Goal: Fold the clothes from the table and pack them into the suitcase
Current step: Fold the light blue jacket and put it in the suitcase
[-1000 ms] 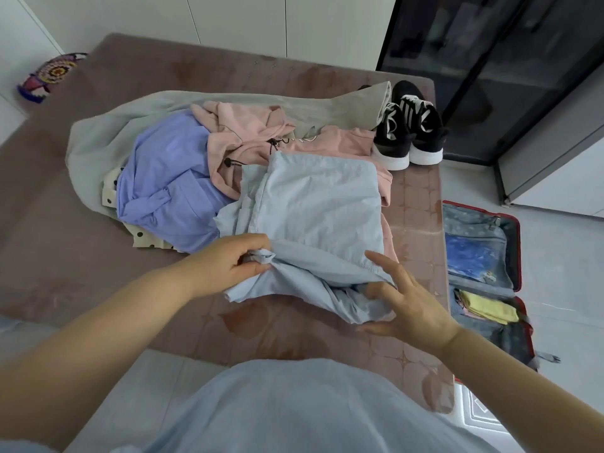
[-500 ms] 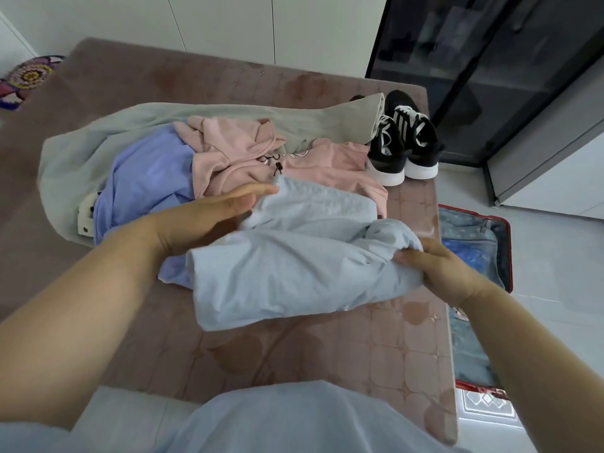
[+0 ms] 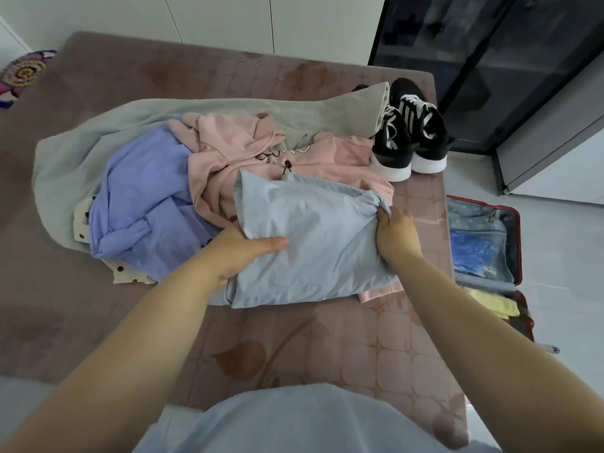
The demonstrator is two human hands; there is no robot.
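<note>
On the table (image 3: pixel 327 338), the folded garment (image 3: pixel 310 243) lies nearest the front edge, over the near part of the hooded top (image 3: pixel 228 148). The left hand (image 3: pixel 242 253) is at its left edge and the right hand (image 3: pixel 397 233) at its far right corner. Left of both sits a crumpled shirt (image 3: pixel 140 197). A long garment (image 3: pixel 294 116) stretches behind the heap. A pair of shoes (image 3: pixel 408 135) stands at the table's far right corner. The open suitcase (image 3: pixel 518 243) lies on the floor (image 3: pixel 568 289), right of the table.
</note>
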